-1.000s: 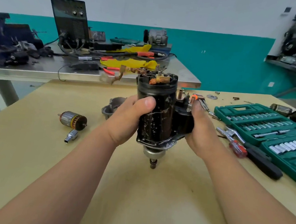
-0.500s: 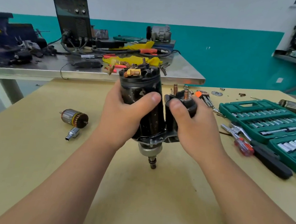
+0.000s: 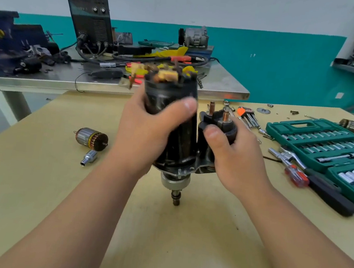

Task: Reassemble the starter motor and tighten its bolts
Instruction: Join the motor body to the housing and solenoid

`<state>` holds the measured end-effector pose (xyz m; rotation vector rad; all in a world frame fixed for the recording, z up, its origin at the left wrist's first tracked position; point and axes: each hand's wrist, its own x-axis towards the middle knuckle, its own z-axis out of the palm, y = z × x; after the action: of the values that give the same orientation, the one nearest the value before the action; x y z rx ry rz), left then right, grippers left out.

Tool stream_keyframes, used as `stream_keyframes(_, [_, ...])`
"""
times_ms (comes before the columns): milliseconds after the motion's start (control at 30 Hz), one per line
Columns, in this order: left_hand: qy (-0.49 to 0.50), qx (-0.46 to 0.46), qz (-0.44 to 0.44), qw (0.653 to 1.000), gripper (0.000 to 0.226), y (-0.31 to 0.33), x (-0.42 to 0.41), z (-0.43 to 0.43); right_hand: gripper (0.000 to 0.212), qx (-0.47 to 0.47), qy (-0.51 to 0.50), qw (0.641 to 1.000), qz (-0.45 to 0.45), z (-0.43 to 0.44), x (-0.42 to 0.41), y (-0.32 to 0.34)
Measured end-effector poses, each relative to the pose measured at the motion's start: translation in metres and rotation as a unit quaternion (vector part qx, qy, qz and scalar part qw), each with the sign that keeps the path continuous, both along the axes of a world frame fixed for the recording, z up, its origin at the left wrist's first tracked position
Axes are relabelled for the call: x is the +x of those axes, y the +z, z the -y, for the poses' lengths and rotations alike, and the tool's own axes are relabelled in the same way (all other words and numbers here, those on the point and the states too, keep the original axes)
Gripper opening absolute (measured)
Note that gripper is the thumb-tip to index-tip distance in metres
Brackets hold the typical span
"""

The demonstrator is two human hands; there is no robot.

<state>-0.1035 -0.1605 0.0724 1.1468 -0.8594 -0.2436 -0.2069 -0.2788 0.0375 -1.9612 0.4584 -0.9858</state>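
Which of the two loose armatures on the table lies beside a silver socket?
The left armature, by the socket; the other armature lies beyond the green case.

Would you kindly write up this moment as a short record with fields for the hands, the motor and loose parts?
Left hand: grips the black motor housing near its top.
Right hand: grips the solenoid beside the housing.
Starter motor: upright, shaft pointing down over the table.
Armature: lying on the table, left of the hands.
Socket set: open, on the right.

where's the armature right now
Head view: the armature lies on the tan table, left of the left hand, with a silver socket just nearer the camera.
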Motion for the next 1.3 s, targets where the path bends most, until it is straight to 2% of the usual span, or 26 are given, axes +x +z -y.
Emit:
stream_keyframes(67, [-0.046,-0.067,-0.081,0.993,0.048,0.019,0.005,-0.002,0.043,0.014,0.004,1.000,0.004,0.000,-0.002,-0.001])
stream_keyframes(167, [-0.046,-0.166,-0.080,0.982,0.046,0.043,0.022,-0.012,0.043,0.027,0.002,1.000,0.007,-0.001,0.000,-0.002])
stream_keyframes(233, [-0.017,-0.146,-0.094,0.985,0.055,0.040,0.026,-0.017,0.044,0.037,0.002,0.999,0.006,-0.003,0.002,-0.002])
stream_keyframes(333, [0.032,-0.047,-0.159,0.986,0.079,0.019,0.025,-0.017,0.044,0.055,-0.003,0.998,0.013,-0.002,0.004,-0.003])
stream_keyframes(400, [0.029,0.010,-0.169,0.985,0.088,0.011,0.019,-0.014,0.042,0.048,-0.014,0.999,0.015,-0.003,0.003,-0.004])
stream_keyframes(500, [0.019,0.037,-0.138,0.990,0.080,0.006,0.011,-0.006,0.040,0.028,-0.024,0.999,0.023,-0.006,0.001,-0.003])
stream_keyframes(600, [0.031,0.034,-0.103,0.994,0.058,0.004,0.011,-0.004,0.037,0.010,-0.025,0.999,0.026,-0.008,-0.001,-0.002])
stream_keyframes(733, [-0.022,0.027,-0.068,0.997,0.044,0.003,0.016,-0.012,0.038,0.012,-0.014,0.999,0.028,-0.009,-0.001,-0.001])
stream_keyframes(867, [-0.022,0.020,-0.026,0.999,0.026,0.003,0.016,-0.014,0.040,0.011,0.006,0.999,0.034,-0.011,-0.001,0.000])
stream_keyframes(1033, [0.032,0.021,0.021,0.999,0.028,0.003,0.012,-0.011,0.047,0.010,0.010,1.000,0.023,-0.008,-0.003,0.001])
stream_keyframes(1133, [0.071,0.028,0.039,0.996,0.039,0.003,0.008,-0.012,0.041,-0.001,0.010,1.000,0.016,-0.009,-0.004,0.003])
stream_keyframes(1233, [0.072,0.017,0.035,0.997,0.044,0.002,0.004,-0.013,0.049,-0.004,0.011,0.999,0.037,-0.008,-0.005,0.007])
stream_keyframes(1300, [0.078,0.010,0.043,0.996,0.042,0.003,0.000,-0.014,0.045,-0.021,0.000,0.999,0.050,-0.009,-0.006,0.009])
